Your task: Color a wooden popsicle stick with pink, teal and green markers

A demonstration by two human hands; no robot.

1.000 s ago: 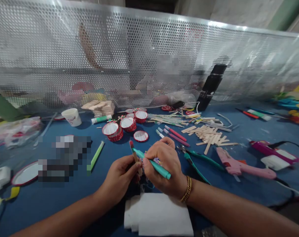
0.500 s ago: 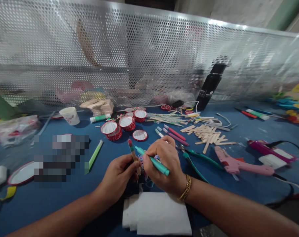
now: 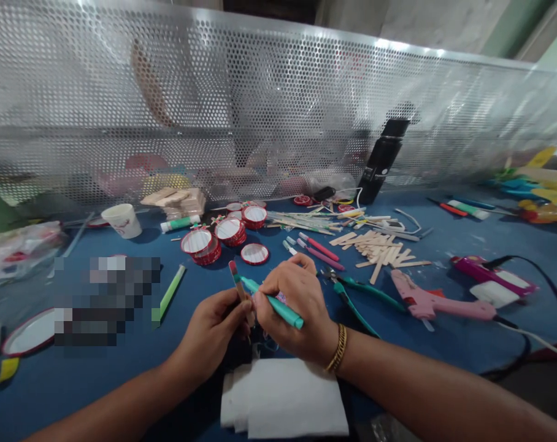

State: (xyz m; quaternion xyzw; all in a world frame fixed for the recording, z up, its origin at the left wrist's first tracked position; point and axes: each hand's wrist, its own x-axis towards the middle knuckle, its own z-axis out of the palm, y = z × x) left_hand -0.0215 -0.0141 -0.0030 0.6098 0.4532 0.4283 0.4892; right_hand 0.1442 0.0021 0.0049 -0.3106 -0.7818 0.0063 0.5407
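Pinched upright between thumb and fingers of my left hand (image 3: pixel 218 328) is a wooden craft stick (image 3: pixel 240 290). Its top end is coloured red, with a green band below. My right hand (image 3: pixel 297 301) grips a teal marker (image 3: pixel 281 308) like a pen. The marker's tip meets the stick, or comes very near it, by the green band. Behind my hands lie loose coloured threads, mostly hidden. Folded white paper (image 3: pixel 288 396) rests just below my wrists. Pink and purple markers (image 3: pixel 322 253) lie beyond my right hand.
Teal-handled pliers (image 3: pixel 352 301) and a pink glue gun (image 3: pixel 439 301) lie to the right. Farther back are plain craft sticks (image 3: pixel 382 248), round red-edged pieces (image 3: pixel 198 242), a paper cup (image 3: pixel 122 221) and a black bottle (image 3: pixel 383 162). A green marker (image 3: pixel 172 288) lies left.
The whole view has shifted slightly, so everything sits a little farther left. The teal marker's tip has come closer to the stick, near its green band. Both grips stay the same.
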